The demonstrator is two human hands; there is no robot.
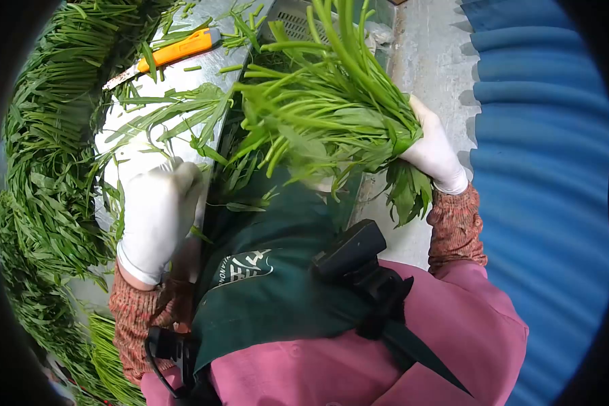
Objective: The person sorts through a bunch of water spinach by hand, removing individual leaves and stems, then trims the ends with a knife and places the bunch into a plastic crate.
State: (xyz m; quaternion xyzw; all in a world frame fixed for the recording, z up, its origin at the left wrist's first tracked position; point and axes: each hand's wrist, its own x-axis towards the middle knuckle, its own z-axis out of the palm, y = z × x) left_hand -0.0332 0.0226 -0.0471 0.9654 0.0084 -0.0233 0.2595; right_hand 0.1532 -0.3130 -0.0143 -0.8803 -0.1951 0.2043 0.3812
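Note:
My right hand (434,147), in a white glove, grips a thick bunch of water spinach (331,101) by its leafy part. The pale green stems fan out up and to the left, and some leaves hang below the palm. My left hand (159,210), gloved too, is over the metal table (132,169) with its fingers curled together. Thin leaves and stems lie by its fingertips; whether it pinches any is hidden. Farther up the table lies an orange-handled knife (179,51), its blade pointing left, among loose leaves (189,111) and cut stem pieces.
Long heaps of leafy greens (54,155) line the left side, beside the table. A pale plastic crate (294,24) stands behind the bunch. Blue corrugated sheeting (541,169) rises on the right, along a grey concrete strip (430,54). A dark green apron (271,271) covers my front.

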